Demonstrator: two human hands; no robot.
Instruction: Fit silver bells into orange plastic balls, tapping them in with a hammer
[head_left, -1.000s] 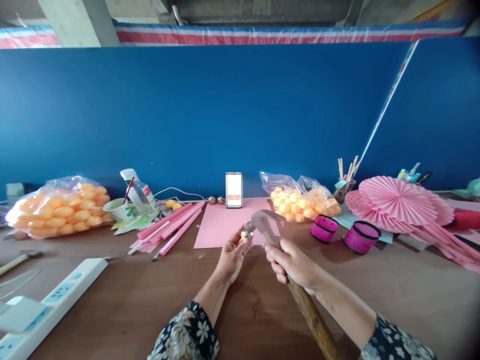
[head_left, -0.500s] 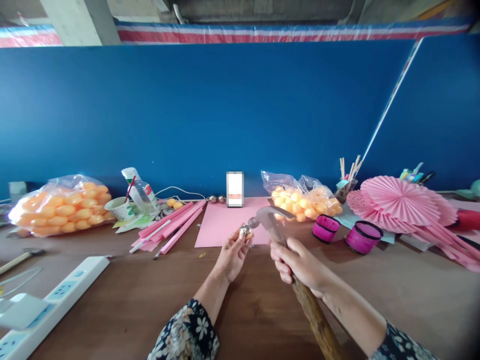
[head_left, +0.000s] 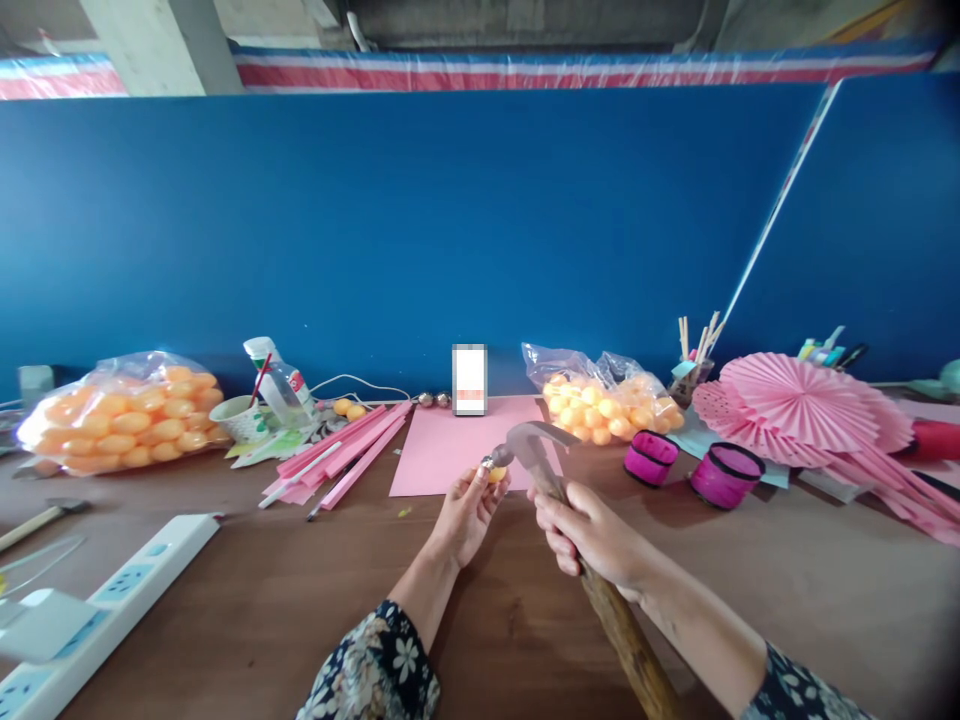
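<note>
My left hand [head_left: 466,515] pinches a small orange ball [head_left: 496,475] with a shiny silver patch on its upper left side. What the silver piece is, I cannot make out. My right hand [head_left: 581,520] is wrapped round a claw hammer [head_left: 624,640] with a wooden handle, gripping it high up near the head. The hammer's round striking face is at the ball, seemingly touching it, and its claw points right. Beneath both lies a pink paper sheet [head_left: 439,450] at the back of the brown table [head_left: 360,620].
A bag of orange balls [head_left: 124,420] sits at left, another bag [head_left: 600,405] at right. Pink strips [head_left: 341,455], a bottle [head_left: 281,385], a power strip [head_left: 124,590], a second hammer [head_left: 37,520], magenta rings [head_left: 727,475] and a paper fan [head_left: 802,400] lie around. Blue partition [head_left: 450,220] behind.
The hammer head has come down slightly onto the ball, with my right hand shifting a little left. More of the orange side shows now. My left hand has stayed nearly still.
</note>
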